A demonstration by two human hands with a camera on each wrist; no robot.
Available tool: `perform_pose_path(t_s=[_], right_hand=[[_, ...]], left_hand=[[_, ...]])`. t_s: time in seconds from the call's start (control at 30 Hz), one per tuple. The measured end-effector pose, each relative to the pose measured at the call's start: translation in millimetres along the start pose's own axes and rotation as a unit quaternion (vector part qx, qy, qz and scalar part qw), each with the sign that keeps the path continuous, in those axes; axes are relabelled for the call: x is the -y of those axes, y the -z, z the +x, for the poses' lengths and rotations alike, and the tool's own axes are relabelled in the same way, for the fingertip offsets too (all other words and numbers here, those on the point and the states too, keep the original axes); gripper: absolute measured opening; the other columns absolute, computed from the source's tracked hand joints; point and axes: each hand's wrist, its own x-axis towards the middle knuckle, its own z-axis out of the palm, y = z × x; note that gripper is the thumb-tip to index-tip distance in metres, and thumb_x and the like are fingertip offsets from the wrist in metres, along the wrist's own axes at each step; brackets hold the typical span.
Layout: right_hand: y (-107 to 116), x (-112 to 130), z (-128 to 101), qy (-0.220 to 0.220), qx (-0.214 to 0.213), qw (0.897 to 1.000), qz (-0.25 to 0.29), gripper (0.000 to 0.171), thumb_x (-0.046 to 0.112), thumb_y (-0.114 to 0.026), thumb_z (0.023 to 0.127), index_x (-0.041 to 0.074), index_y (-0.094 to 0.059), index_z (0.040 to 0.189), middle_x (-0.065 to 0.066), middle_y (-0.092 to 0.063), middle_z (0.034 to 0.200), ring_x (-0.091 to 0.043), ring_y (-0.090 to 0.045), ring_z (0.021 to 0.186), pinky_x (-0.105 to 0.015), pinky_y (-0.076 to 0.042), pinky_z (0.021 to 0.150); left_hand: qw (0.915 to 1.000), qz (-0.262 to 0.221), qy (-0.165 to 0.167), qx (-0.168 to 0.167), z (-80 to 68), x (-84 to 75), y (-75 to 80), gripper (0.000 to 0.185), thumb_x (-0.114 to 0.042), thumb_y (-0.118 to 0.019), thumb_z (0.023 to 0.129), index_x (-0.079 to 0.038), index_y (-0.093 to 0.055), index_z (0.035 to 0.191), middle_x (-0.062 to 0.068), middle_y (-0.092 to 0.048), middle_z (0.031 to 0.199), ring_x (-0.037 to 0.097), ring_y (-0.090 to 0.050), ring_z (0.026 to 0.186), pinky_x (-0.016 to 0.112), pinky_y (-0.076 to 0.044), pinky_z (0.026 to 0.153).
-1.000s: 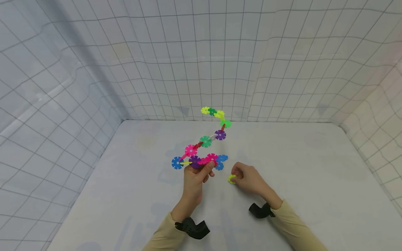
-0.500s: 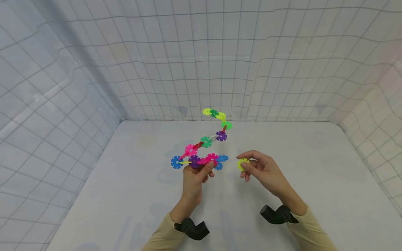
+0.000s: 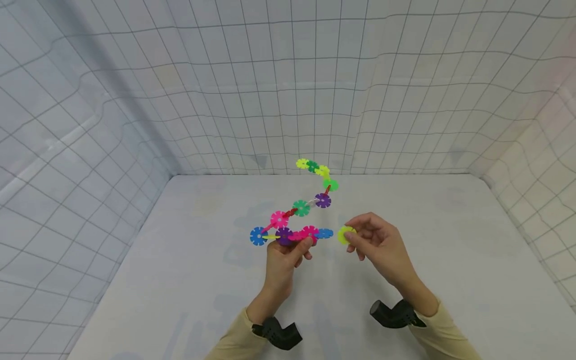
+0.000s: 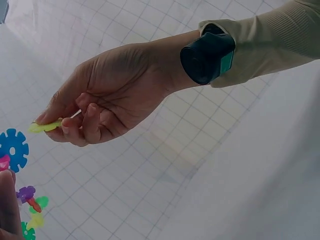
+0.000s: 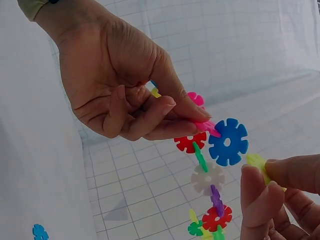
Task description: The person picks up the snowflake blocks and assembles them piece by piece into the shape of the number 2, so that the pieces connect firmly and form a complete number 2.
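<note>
A white table [image 3: 180, 280] with a faint printed pattern carries the scene, walled on three sides by white sheeting marked with a grid. One small blue toy disc [image 5: 40, 232] lies flat on it, shown only in the right wrist view.

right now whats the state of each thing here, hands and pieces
left hand: grips the snowflake chain, lifted off the table
right hand: pinches the yellow disc
snowflake chain: joined, held up in the air
blue end disc: on the chain, apart from the yellow disc
yellow disc: loose, not yet attached
</note>
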Motion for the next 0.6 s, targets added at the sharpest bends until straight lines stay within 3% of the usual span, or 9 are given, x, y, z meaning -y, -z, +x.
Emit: perform_pose_path(t_s=[0.4,0.6], right_hand=[[-5.5,-2.4,-1.0,0.063,0.005,0.998,-0.002,0.02,-0.008,-0.063,0.087,-0.002,-0.06,0.106,-0.014,-0.063,0.077,-0.02,-0.063,0.06,-0.03,-0.05,0.051],[-10.0,-6.9,-2.3,0.088,-0.003,0.996,0.008,0.018,-0.012,-0.06,0.086,-0.005,-0.059,0.103,-0.015,-0.064,0.078,-0.018,-0.065,0.062,-0.028,-0.05,0.049]], left_hand=[[0.9993,0.018,-0.013,0.029,-3.3,3.9,-2.5,0.02,-0.008,-0.067,0.088,0.012,-0.064,0.094,0.005,-0.07,0.081,0.01,-0.059,0.057,0.02,-0.033,0.047],[0.9994,0.016,-0.013,0.028,-4.1,4.6,-3.1,0.02,-0.006,-0.066,0.088,0.013,-0.064,0.093,0.005,-0.07,0.08,0.01,-0.059,0.056,0.02,-0.034,0.048]])
